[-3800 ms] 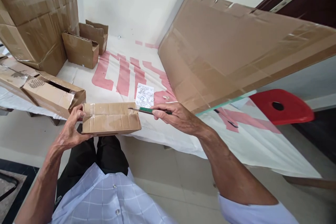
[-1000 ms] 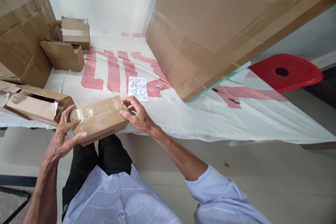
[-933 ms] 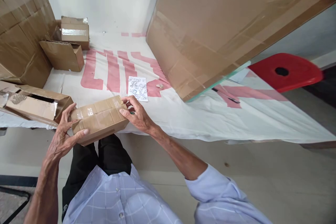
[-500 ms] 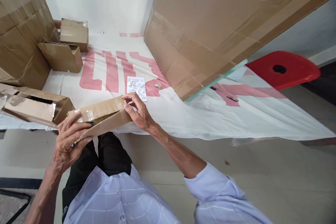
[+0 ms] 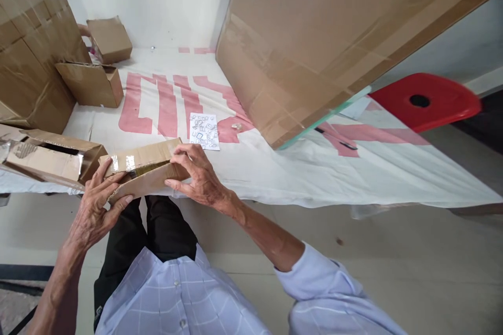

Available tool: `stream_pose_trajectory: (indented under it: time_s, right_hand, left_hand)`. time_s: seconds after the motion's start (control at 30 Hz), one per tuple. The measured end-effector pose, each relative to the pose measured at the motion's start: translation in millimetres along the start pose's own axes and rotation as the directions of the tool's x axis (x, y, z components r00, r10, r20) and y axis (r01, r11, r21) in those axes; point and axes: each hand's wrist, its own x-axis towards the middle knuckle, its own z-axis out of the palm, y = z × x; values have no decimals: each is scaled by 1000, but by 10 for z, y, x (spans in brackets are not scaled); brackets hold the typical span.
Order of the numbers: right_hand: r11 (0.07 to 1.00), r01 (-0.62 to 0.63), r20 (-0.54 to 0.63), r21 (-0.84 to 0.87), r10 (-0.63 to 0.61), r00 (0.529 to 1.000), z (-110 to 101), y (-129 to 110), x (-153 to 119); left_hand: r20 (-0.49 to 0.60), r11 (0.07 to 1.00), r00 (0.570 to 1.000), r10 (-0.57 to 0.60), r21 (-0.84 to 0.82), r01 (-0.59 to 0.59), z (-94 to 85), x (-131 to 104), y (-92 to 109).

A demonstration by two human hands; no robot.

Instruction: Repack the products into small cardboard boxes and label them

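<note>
A small cardboard box [image 5: 147, 182] with shiny tape on its top is at the table's front edge, its upper flap slightly raised along a dark gap. My left hand [image 5: 94, 207] grips the box's left end, fingers over the top and thumb on the near side. At the right end my right hand [image 5: 198, 175] is closed around the flap and near side, thumb low on the near panel. What lies inside the box is mostly hidden; a yellowish strip shows in the gap.
A partly opened carton [image 5: 51, 159] lies left of my hands. Beyond stand a tall taped carton [image 5: 35, 63], a small box [image 5: 88, 85] and another box [image 5: 112, 42] held by another person's hand [image 5: 84, 30]. A printed paper [image 5: 204, 132], large carton [image 5: 306, 52], pen [image 5: 348, 145] and red stool [image 5: 440, 102] are rightward.
My right hand has shifted left and curled further around the box's right end. The box has moved slightly left, its gap narrower. At the back, the other person's box has tipped and turned.
</note>
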Motion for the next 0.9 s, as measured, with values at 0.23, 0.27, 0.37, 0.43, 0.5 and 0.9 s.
stream_pose_trajectory:
  time_s: [0.23, 0.27, 0.37, 0.43, 0.5, 0.9]
  right_hand:
    - [993, -118, 2, 27, 118, 993, 12, -103, -37]
    - [992, -122, -22, 39, 123, 992, -12, -46, -63]
    - [977, -209, -116, -36, 203, 972, -88, 237, -240]
    - [922, -321, -62, -218, 316, 947, -102, 448, -433]
    - [832, -364, 102, -418, 441, 891, -63, 608, -636]
    - [838, -512, -148, 188, 540, 829, -530, 650, -455]
  left_hand:
    - [5, 999, 999, -31, -17, 32, -20, 100, -54]
    - [2, 1000, 1000, -30, -6, 30, -28, 110, -53]
    - [-5, 1000, 1000, -5, 12, 5, -47, 123, -41]
    - [-2, 1000, 1000, 8, 17, -8, -48, 121, -29]
    - [4, 1000, 1000, 7, 29, -8, -38, 115, -14]
    - [39, 996, 999, -3, 90, 0, -45, 34, 53]
